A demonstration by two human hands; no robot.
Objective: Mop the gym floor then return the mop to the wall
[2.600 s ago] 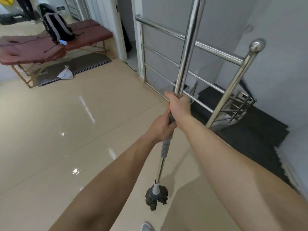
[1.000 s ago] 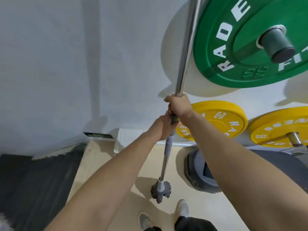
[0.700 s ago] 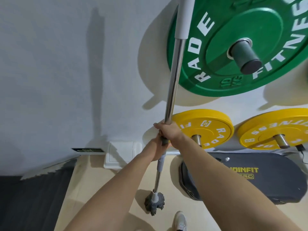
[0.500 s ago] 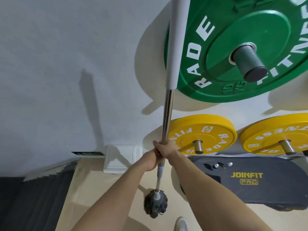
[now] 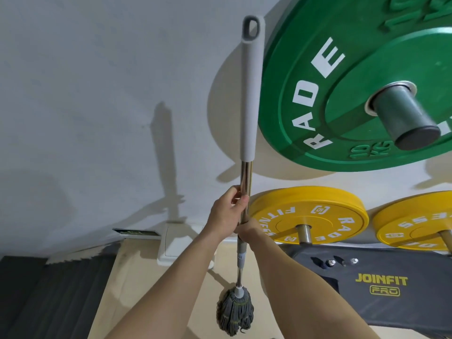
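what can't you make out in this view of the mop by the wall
Head view:
- Green weight plate: cut off by top and right edges, lettering incomplete.
- Right hand: fingers hidden behind the mop shaft and left hand.
- Mop head: touching the floor or not, unclear from above.
- Small dark label: too small to read.

The left hand (image 5: 226, 211) and, just below it, the right hand (image 5: 247, 230) grip the metal shaft of the mop (image 5: 249, 106), which stands upright before the white wall (image 5: 85, 94). Its grey string head (image 5: 234, 311) seems to touch the beige floor (image 5: 137, 277). To the right, a green weight plate (image 5: 305, 69) and two yellow plates (image 5: 330, 209) hang above a dark JOINFIT pad (image 5: 415, 302).
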